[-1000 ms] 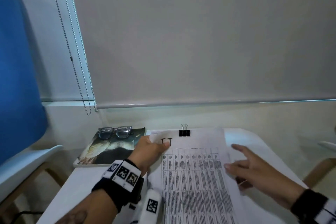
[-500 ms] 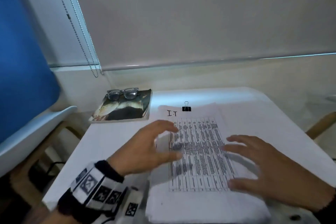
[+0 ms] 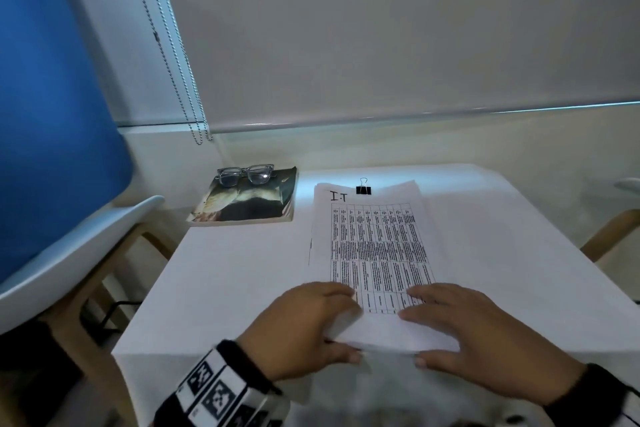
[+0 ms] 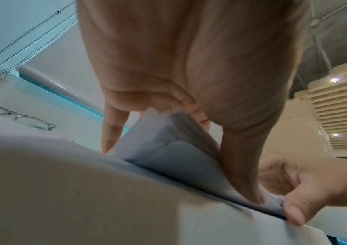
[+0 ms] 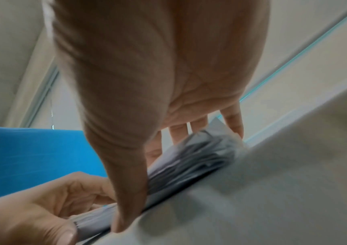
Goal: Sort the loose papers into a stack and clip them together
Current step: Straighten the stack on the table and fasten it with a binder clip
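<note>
A stack of white papers (image 3: 375, 243) with a printed table on its top sheet lies on the white table (image 3: 242, 274). At the stack's far edge sits a black binder clip (image 3: 363, 190); I cannot tell whether it bites the sheets. My left hand (image 3: 334, 324) pinches the near left corner, fingers on top and thumb below. My right hand (image 3: 427, 329) pinches the near right corner the same way. The near edge is raised a little off the table. Both wrist views show the fanned sheet edges (image 4: 168, 149) (image 5: 191, 159) between fingers and thumb.
A magazine (image 3: 247, 204) lies at the table's far left corner with a pair of clear-framed glasses (image 3: 246, 175) on it. A white chair (image 3: 79, 253) stands left of the table. Blind cords (image 3: 194, 107) hang beside a wall behind the table.
Both hands came back from the top and middle of the stack to its near edge and took hold of it. The near edge has lifted slightly.
</note>
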Demonstrator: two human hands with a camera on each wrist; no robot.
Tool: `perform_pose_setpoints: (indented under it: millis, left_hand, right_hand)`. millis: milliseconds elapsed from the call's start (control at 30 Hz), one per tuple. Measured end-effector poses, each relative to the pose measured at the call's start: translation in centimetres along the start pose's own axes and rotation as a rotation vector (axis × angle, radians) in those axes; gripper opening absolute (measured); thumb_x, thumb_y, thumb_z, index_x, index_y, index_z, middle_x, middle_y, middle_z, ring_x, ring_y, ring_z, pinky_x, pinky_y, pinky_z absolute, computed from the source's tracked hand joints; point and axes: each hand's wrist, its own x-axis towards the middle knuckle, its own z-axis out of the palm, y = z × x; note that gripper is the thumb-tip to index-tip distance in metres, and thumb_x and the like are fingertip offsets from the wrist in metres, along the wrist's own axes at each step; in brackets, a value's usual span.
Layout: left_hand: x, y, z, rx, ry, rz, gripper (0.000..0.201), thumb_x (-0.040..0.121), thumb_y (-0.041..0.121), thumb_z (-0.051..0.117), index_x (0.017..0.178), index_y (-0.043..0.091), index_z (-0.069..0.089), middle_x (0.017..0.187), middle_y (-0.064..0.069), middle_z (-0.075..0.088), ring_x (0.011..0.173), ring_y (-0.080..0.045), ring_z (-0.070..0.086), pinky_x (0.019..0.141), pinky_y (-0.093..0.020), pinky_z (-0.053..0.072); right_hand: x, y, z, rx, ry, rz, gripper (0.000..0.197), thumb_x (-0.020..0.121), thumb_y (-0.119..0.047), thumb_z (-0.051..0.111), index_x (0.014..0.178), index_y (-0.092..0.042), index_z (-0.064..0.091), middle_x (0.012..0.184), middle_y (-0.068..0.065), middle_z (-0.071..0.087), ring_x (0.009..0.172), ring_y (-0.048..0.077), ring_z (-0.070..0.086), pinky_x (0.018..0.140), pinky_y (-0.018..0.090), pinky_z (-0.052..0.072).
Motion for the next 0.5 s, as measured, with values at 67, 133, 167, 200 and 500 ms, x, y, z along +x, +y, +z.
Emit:
perform_pose_setpoints:
  millis: [67, 133, 167, 200, 500]
  left_hand:
    - [1.1, -0.7, -0.3, 0.014, -0.027, -0.030, 0.060, 0.076, 0.065, 0.066, 0.126, 0.030, 0.061, 0.138, 0.016, 0.055, 0.124, -0.008, 0.053, 0.100, -0.029, 0.046]
    - [2.1, -1.5, -0.4, 0.023, -0.031, -0.053, 0.056, 0.078, 0.062, 0.064, 0.124, 0.031, 0.061, 0.132, 0.016, 0.057, 0.119, -0.009, 0.055, 0.095, -0.033, 0.049]
    - [2.6, -1.8, -0.4, 0.021, -0.027, -0.069, 0.054, 0.078, 0.061, 0.064, 0.123, 0.030, 0.061, 0.130, 0.015, 0.058, 0.116, -0.010, 0.056, 0.093, -0.035, 0.050]
    - [3.0, -2.1, -0.3, 0.016, -0.022, -0.082, 0.053, 0.079, 0.059, 0.064, 0.122, 0.029, 0.061, 0.128, 0.014, 0.058, 0.114, -0.012, 0.057, 0.092, -0.036, 0.051]
    - [4.3, -2.4, 0.8, -0.021, 0.105, -0.270, 0.048, 0.080, 0.046, 0.071, 0.122, 0.024, 0.064, 0.130, 0.005, 0.055, 0.119, -0.018, 0.055, 0.095, -0.031, 0.047]
  right_hand:
    - [1.1, 0.7, -0.2, 0.000, -0.062, 0.020, 0.079, 0.067, -0.085, 0.035, 0.137, -0.050, 0.049, 0.148, -0.030, 0.031, 0.139, -0.009, 0.024, 0.117, 0.022, 0.020]
    - [2.4, 1.3, -0.5, -0.013, -0.045, 0.030, 0.074, 0.072, -0.079, 0.042, 0.138, -0.047, 0.050, 0.153, -0.023, 0.034, 0.143, 0.000, 0.029, 0.117, 0.025, 0.021]
    - [3.0, 1.6, -0.5, -0.016, -0.030, 0.044, 0.067, 0.077, -0.073, 0.050, 0.138, -0.045, 0.051, 0.154, -0.020, 0.036, 0.143, 0.004, 0.032, 0.117, 0.027, 0.023]
    - [3.4, 1.8, -0.5, -0.030, -0.028, 0.068, 0.061, 0.081, -0.066, 0.056, 0.138, -0.043, 0.052, 0.154, -0.017, 0.038, 0.143, 0.006, 0.034, 0.117, 0.029, 0.024]
    - [5.1, 1.4, -0.1, -0.112, 0.011, 0.186, 0.052, 0.093, -0.055, 0.051, 0.143, -0.042, 0.045, 0.155, -0.013, 0.038, 0.141, 0.012, 0.036, 0.113, 0.029, 0.029]
